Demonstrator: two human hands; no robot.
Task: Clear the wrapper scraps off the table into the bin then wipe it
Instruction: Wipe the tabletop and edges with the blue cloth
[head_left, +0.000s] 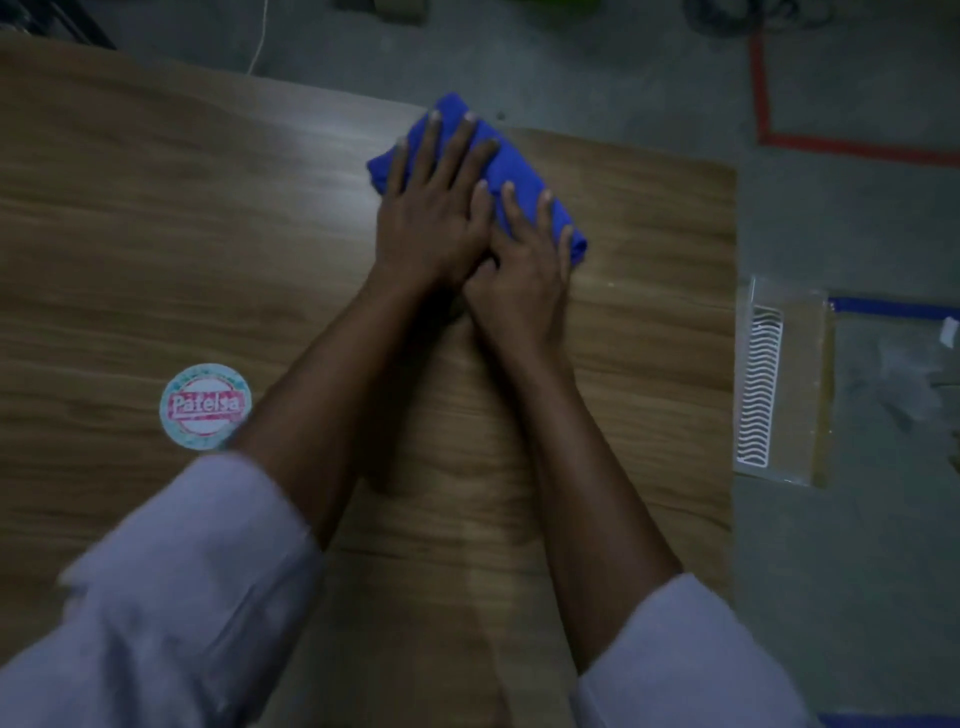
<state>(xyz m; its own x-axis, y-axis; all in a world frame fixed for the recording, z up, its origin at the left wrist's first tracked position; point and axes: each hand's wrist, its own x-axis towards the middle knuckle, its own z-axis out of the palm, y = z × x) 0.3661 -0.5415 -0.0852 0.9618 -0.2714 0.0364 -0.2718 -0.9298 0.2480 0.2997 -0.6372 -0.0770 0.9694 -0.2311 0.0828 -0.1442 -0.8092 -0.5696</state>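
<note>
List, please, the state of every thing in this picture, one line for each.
blue cloth: folded, on the table near its far edge, under both hands.
left hand: flat, fingers straight, presses on the cloth.
right hand: flat, fingers straight, presses on the cloth.
round label: lies flat on the table, print up, untouched by the hands.
clear packet: lies flat on the floor, beside the table's right edge.

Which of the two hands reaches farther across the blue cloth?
The left hand: its spread fingers stretch to the far edge of the blue cloth, while the right hand presses flat on the cloth's nearer end.
</note>
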